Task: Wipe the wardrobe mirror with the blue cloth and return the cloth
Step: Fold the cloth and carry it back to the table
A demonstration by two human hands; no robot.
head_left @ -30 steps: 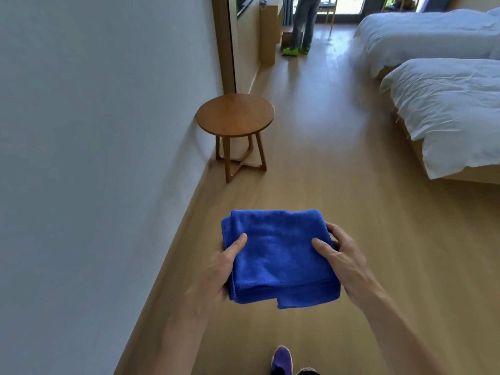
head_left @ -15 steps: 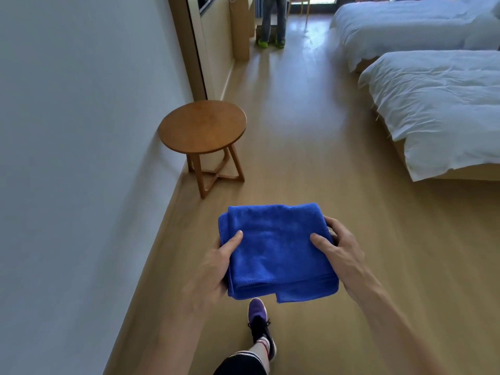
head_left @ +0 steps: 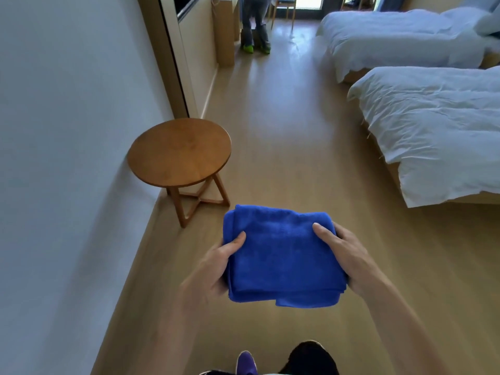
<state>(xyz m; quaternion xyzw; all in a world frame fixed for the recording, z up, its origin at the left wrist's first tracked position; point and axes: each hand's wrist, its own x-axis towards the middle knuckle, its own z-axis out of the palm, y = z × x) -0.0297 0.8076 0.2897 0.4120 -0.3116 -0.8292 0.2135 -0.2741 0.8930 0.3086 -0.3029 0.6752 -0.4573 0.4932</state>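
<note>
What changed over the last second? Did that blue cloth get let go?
The person walked forward along the white wall: the round wooden side table now appears nearer and lower in view. Nothing was taken up or let go. The left hand and right hand keep the same grip on the folded blue cloth, thumbs on top.

Blue cloth (head_left: 281, 255): bright blue, fluffy pile, folded into thick rough rectangle. Stacked layers show along near edge; one loose flap hangs below near-right corner. Held flat and roughly level in air above floor. My left hand (head_left: 213, 269) grips left edge with thumb on top; my right hand (head_left: 349, 255) grips right edge same way. Fingers underneath mostly hidden. Cloth is nearer me than round wooden table (head_left: 178, 151), to its right, not touching it. Far-left corner appears close to table's nearest leg.
</note>
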